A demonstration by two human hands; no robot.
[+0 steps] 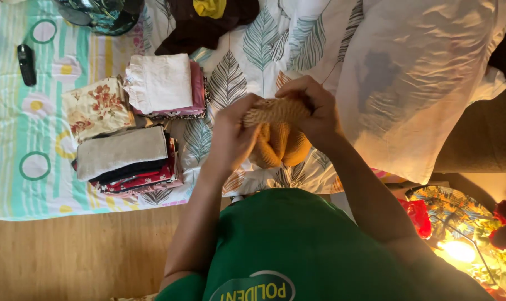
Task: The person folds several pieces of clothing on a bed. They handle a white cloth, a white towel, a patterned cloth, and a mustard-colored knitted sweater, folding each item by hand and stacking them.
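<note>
Both hands up at frame centre, clenched on a mustard-yellow knit garment (278, 139). Left hand (233, 134) grips its left edge, right hand (314, 108) pinches the ribbed top; the rest hangs bunched below. Left of them, three stacks of folded clothes (133, 120) on a leaf-print sheet (247, 61). White pillow (420, 78) upper right, black remote (26, 64) upper left.
</note>
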